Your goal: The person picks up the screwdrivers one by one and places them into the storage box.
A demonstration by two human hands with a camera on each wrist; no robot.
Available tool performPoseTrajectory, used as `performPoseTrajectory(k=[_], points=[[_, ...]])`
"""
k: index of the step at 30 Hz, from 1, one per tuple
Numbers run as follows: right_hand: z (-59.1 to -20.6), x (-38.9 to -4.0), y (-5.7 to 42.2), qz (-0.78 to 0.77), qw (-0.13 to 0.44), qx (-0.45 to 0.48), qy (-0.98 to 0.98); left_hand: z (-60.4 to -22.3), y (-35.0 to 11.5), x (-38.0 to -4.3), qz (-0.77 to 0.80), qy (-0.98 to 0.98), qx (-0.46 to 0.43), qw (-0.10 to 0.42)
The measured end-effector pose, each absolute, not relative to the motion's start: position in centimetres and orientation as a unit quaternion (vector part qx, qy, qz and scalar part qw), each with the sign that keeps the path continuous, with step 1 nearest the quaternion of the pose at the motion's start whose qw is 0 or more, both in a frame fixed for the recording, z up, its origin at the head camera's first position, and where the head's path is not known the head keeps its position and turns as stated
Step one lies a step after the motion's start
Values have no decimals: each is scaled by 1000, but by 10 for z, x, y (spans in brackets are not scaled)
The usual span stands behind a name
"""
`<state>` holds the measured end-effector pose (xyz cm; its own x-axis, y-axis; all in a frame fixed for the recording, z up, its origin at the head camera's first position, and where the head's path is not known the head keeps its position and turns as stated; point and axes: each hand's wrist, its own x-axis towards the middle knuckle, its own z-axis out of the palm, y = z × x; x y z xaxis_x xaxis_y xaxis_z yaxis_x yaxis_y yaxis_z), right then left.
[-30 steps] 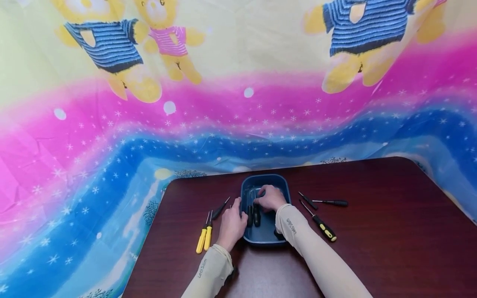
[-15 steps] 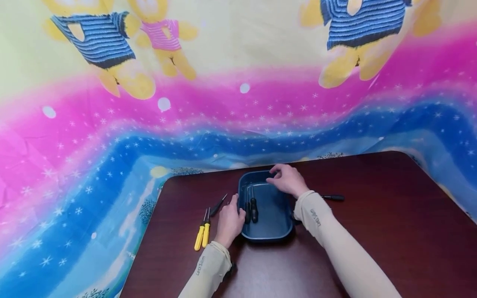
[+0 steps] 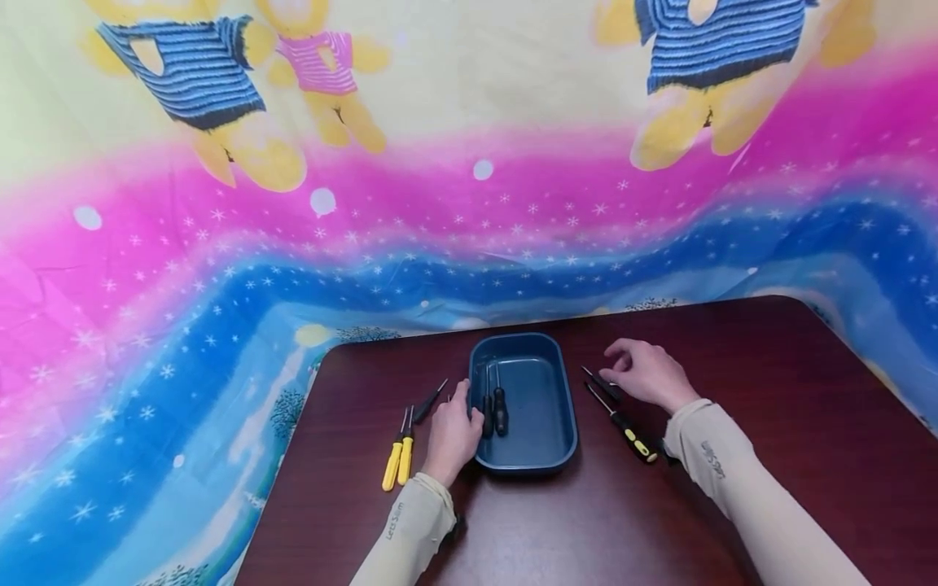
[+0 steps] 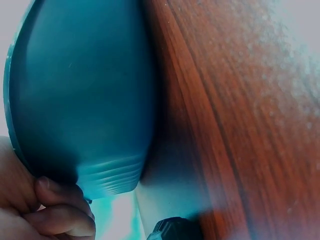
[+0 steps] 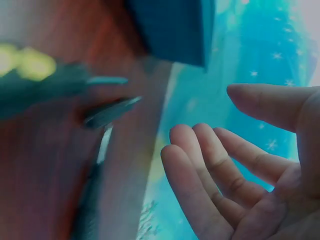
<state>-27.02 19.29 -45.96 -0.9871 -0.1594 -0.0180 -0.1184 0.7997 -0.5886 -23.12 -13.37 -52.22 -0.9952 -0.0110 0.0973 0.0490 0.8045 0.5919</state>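
My left hand (image 3: 450, 431) grips the left wall of a dark blue plastic tray (image 3: 538, 465); in the left wrist view its curled fingers (image 4: 65, 217) lie against the rim. Inside the tray, two black-handled screwdrivers lie side by side, a slimmer screwdriver (image 3: 487, 417) and a thicker screwdriver (image 3: 501, 415). My right hand (image 3: 648, 374) hovers right of the tray with nothing in it, its fingers loosely bent and the thumb apart. Below it lie a small black tool (image 3: 602, 382), a black-and-yellow screwdriver (image 3: 633, 438) and a black-handled screwdriver (image 5: 90, 200), hidden by the hand in the head view.
Left of the tray lie two yellow-handled tools, an outer one (image 3: 392, 465) and an inner one (image 3: 405, 462), plus a slim black tool (image 3: 431, 400). The dark wooden table (image 3: 528, 529) has a patterned cloth (image 3: 469, 212) hanging behind it.
My right hand has come out of the tray, leaving the thicker black-handled screwdriver there, and has moved right over the loose tools. My left hand stays at the tray's left side.
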Motion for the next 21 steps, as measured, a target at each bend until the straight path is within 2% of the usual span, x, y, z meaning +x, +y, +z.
performPoseTrajectory(k=[11,21], points=[[-493,-242,206,-310,82,-78,944,-520,-134,-230,-324,-945,-10,39],[-506,-232,205,-302,117,-87,942,-520,-135,-229,-327,-944,-10,45]])
